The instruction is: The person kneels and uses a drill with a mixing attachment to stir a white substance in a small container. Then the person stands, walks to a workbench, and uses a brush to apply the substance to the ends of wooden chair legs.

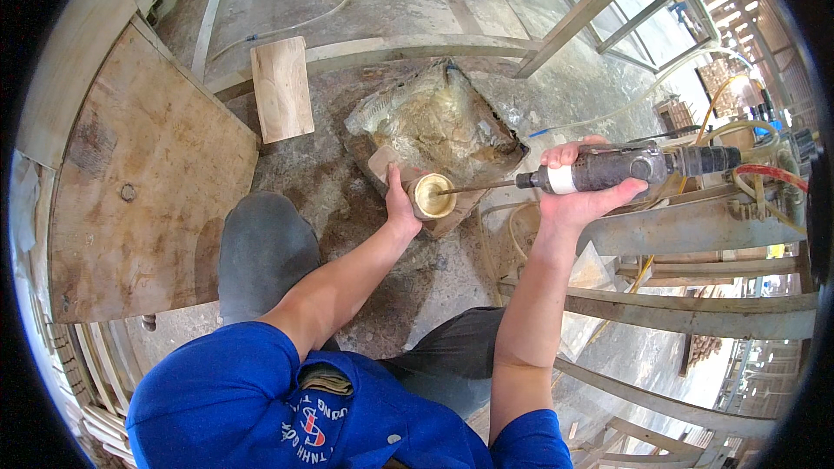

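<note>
Head view: left grip point(402, 201) curled around round tan cup point(432, 197), frame center. Right grip point(584, 178) clasping dark power tool point(608, 168), right of center; its thin rod point(482, 186) reaches into the cup's mouth. Pale wooden board point(282, 89) upper left.

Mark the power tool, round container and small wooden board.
Power tool point(605, 168): head view, dark body.
Round container point(417, 200): head view, left rim.
Small wooden board point(282, 91): head view, middle of face.
</note>
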The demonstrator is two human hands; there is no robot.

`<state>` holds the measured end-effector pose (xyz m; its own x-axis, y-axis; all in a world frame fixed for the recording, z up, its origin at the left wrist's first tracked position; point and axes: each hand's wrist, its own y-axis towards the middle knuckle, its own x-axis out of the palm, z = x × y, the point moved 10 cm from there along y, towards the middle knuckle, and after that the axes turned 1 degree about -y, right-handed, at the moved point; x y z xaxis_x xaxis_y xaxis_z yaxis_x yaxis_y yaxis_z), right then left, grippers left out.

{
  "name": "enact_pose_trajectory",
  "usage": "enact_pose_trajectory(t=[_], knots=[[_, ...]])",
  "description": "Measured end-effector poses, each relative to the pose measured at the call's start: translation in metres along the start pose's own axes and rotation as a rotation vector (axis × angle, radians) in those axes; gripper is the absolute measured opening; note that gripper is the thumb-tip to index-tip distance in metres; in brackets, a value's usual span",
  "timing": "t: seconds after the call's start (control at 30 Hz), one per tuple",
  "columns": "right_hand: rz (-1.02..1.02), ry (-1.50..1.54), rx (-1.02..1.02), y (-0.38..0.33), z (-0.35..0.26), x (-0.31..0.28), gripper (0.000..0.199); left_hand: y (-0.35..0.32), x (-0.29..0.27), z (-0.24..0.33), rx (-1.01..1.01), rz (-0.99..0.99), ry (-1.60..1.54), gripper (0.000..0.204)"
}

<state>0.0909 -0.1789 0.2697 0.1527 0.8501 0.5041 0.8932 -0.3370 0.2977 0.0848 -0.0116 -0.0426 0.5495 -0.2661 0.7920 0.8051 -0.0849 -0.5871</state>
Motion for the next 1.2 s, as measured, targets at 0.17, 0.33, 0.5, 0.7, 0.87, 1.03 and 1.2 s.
enact_pose_trajectory(t=[0.17,0.33,0.5,0.7,0.87,1.03,1.2], knots=[[-0.022,0.012,0.003,0.0,0.001,0.002,0.083,-0.002,0.003,0.003,0.02,0.004,0.002,0.049],[-0.019,0.03,0.008,-0.002,0.001,0.002,0.083,-0.002,0.004,0.002,0.021,-0.006,0.014,0.049],[-0.058,-0.013,0.027,-0.003,0.001,0.008,0.082,0.004,-0.001,0.001,0.05,-0.003,0.047,0.053],[-0.043,0.021,0.042,-0.001,0.006,0.007,0.083,0.002,-0.006,0.001,0.08,0.032,0.074,0.051],[-0.037,0.005,0.031,-0.001,0.004,0.005,0.083,-0.001,-0.003,-0.001,0.055,0.035,0.098,0.05],[-0.08,0.063,0.091,0.0,0.01,0.004,0.087,0.004,-0.01,-0.013,-0.042,0.029,0.1,0.053],[-0.163,-0.011,0.126,-0.003,0.021,0.029,0.095,0.014,-0.026,-0.01,-0.091,0.051,0.075,0.057]])
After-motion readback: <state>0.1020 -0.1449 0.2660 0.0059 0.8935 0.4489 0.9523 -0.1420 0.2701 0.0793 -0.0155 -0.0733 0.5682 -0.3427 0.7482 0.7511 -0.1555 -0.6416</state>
